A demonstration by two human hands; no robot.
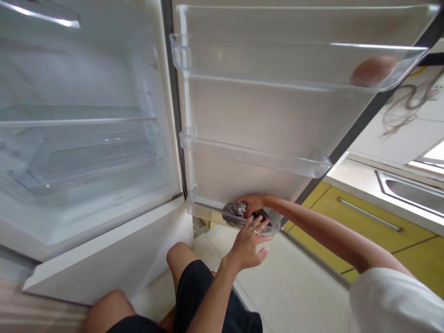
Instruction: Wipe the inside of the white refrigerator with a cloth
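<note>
I crouch at an open fridge. My right hand (pixel 252 205) is inside the lowest clear door bin (pixel 204 213), its fingers closed on a grey cloth (pixel 231 212) that lies in the bin. My left hand (pixel 249 243) rests against the bin's outer front wall with fingers spread; a ring shows on one finger. The bin is the bottom one of three on the white door (pixel 249 111).
Two more clear door bins (pixel 256 159) hang above; the top one holds a round brownish object (pixel 373 70). The fridge interior (pixel 79 138) at left has glass shelves and a drawer. Yellow cabinets (pixel 367 222), a steel sink (pixel 412 192) and a tiled floor (pixel 294 282) are at right.
</note>
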